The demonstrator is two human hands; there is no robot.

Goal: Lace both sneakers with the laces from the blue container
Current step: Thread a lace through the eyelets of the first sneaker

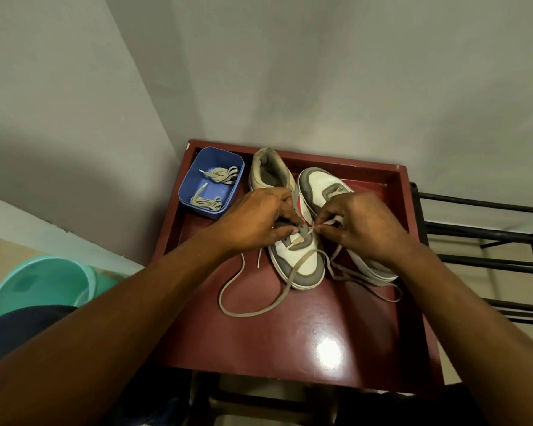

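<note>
Two white and grey sneakers lie side by side on a dark red table (pixel 290 339). The left sneaker (pixel 299 259) points its toe toward me; the right sneaker (pixel 320 182) points away. A beige lace (pixel 259 312) runs through the left sneaker's lower eyelets and trails in loops over the table. My left hand (pixel 253 219) pinches the sneaker's eyelet flap. My right hand (pixel 363 229) pinches the lace end just right of it. The blue container (pixel 197 186) at the back left holds two bundled beige laces (pixel 219 175).
The table has a raised rim and stands in a corner of grey walls. A black metal rack (pixel 486 241) stands to the right. A teal bucket (pixel 40 287) sits on the floor at the left.
</note>
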